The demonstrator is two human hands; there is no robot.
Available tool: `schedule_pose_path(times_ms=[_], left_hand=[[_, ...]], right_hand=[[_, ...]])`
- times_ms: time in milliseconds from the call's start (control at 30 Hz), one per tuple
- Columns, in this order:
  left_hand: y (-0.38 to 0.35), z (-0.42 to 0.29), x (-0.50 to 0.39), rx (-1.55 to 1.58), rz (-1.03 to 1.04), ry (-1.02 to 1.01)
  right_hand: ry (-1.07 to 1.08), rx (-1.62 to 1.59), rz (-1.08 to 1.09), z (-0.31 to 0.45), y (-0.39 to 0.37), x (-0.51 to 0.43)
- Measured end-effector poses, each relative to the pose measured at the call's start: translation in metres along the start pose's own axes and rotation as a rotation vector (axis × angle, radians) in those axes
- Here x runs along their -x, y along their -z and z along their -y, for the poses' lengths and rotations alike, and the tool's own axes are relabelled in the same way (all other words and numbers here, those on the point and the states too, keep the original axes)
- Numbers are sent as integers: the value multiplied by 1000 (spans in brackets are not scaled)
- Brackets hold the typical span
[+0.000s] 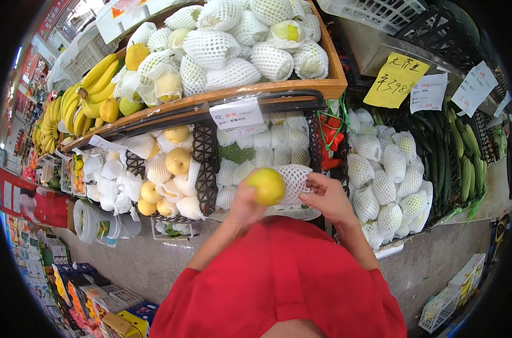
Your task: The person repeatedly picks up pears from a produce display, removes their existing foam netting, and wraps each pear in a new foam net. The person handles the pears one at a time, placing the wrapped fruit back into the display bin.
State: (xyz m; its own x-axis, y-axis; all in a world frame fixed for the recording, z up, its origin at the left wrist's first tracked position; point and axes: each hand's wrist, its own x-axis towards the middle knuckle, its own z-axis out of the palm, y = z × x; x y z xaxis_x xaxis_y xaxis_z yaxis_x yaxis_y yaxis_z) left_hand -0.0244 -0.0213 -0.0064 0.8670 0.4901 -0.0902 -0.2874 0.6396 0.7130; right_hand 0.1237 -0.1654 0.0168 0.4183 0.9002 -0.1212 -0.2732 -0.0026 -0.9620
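Observation:
My left hand (243, 203) grips a yellow-green pear (266, 186), slightly blurred, in front of my chest. Pinched between the thumb and fingers of my right hand (329, 196) is a white foam net sleeve (290, 183). The sleeve's near end reaches up to the pear's right side; whether the two touch, I cannot tell. Beyond both hands is a black plastic crate (206, 169) holding foam-netted fruit (281, 135) in rows. A green patch (237, 154) shows among that fruit.
A wooden display tray (281, 88) of foam-wrapped fruit rises behind, with bananas (97, 84) on the left. Round yellow pears (177, 160) fill the crate to the left. On the right lie more netted fruit (382, 169) and cucumbers (439, 156). Paper price tags (237, 114) hang along the edge.

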Motion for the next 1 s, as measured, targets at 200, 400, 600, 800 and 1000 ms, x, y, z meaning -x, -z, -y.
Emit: schedule_pose_path(times_ms=[200,400,600,800,1000], left_hand=[[-4,-8,1,-656,46,-127],[-4,-9,2,-835,86,-165],[6,-4,-2,-895,181,-149],[9,2,-5,-894,89,-244],[22,0,-6,-584,40,-142]], right_hand=[[-135,-445,197,-28,13,-17],[-157,-466,220,-37,7,-24],[-163,-441,106,-42,6,-29],[-119,-493,38,-50,10,-30],[-69,-653,115,-45,21,-30]])
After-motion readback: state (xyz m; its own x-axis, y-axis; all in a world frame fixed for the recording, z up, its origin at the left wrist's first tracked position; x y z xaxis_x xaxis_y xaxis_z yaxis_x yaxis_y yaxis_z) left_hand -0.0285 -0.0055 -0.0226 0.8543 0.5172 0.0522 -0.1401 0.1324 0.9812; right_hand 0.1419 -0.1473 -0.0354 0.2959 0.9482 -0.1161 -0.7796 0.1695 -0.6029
